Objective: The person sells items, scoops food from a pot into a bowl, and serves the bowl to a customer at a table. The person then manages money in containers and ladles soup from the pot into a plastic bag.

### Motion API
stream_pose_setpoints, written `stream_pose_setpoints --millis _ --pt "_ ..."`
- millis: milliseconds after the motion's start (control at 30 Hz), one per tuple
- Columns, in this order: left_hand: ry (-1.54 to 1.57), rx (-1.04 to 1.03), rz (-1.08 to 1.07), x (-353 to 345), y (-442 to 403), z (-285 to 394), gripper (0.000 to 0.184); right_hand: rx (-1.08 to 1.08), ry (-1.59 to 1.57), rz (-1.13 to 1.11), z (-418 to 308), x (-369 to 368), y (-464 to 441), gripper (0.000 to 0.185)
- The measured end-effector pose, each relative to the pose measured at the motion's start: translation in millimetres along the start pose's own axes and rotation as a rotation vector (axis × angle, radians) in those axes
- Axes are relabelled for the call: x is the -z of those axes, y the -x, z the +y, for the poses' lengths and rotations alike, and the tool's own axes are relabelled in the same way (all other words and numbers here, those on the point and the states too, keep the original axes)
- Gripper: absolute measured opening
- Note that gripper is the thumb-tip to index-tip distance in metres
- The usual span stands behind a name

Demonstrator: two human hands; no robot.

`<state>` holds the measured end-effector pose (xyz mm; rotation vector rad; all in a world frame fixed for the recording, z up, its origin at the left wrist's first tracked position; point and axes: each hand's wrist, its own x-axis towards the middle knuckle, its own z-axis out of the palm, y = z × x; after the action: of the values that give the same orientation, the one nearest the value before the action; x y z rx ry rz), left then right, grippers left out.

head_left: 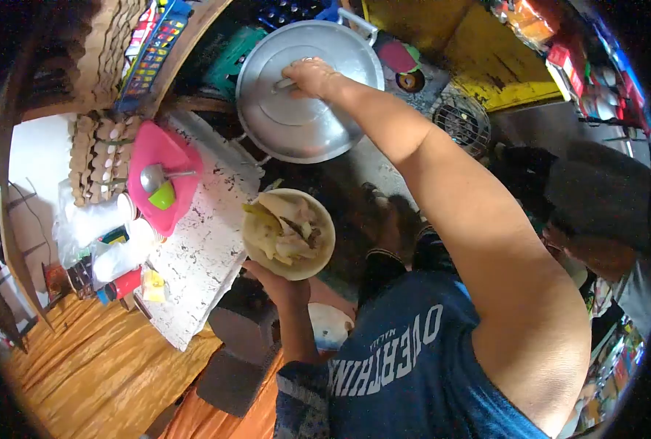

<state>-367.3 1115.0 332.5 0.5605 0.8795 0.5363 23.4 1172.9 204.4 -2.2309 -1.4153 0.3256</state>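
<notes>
My left hand (285,285) is closed around the lower rim and side of a pale bowl (325,256). The bowl is filled with chunks of food (289,230), pale pieces and yellow-green ones, their kind unclear. With my right arm stretched out, my right hand (312,78) grips the handle of a large round metal pot lid (325,135). The lid lies over a wide pot, whose loop handle (358,25) sticks out at the far side. The pot's contents are hidden beneath the lid.
A pink basin (183,157) with a ladle (153,178) and a green cup (162,195) stands on the worn white table (201,249) at left. Stacked egg trays (95,161) are beside it. A round wire grill (462,124) sits right of the pot.
</notes>
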Motion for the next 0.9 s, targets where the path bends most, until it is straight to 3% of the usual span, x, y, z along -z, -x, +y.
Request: stream_pose_setpoints --millis 133,200,300,500,600,700,800,833,867,900 --pt "-0.186 -0.068 0.046 -33.8 4.9 0.3 0.079 0.154 -0.217 0.398 13.5 5.5 47.0 0.045" --pt "-0.054 -0.086 0.044 -33.5 4.8 -1.1 0.076 0.061 -0.257 0.394 17.0 33.6 108.8 0.049" --pt "-0.135 -0.018 0.030 -66.8 14.1 -3.0 0.074 -0.101 -0.202 0.403 53.0 35.3 222.1 0.043" --pt "-0.197 -0.018 -0.257 -91.8 25.7 -28.9 0.073 -0.496 -0.053 0.114 94.2 19.3 513.3 0.035" --pt "-0.239 0.004 -0.302 -112.8 32.3 -43.6 0.073 -0.678 -0.266 0.048 80.7 6.2 628.5 0.036" --pt "-0.199 0.083 -0.363 -132.2 42.5 -61.4 0.073 -0.856 -0.081 -0.161 36.2 29.3 686.4 0.047" --pt "-0.168 0.135 -0.378 -130.2 27.7 -85.8 0.073 -1.123 -0.274 -0.045 25.9 3.7 756.6 0.058" --pt "-0.201 0.150 -0.441 -143.8 29.7 -89.6 0.072 -1.126 -0.171 -0.042 17.4 4.1 771.0 0.059" --pt "-0.241 0.169 -0.503 -157.7 36.2 -90.4 0.071 -1.276 -0.170 -0.085 -17.2 52.6 746.5 0.057" --pt "-0.262 0.213 -0.568 -166.4 41.7 -93.3 0.070 -1.326 -0.294 -0.182 -15.5 51.4 761.8 0.054"
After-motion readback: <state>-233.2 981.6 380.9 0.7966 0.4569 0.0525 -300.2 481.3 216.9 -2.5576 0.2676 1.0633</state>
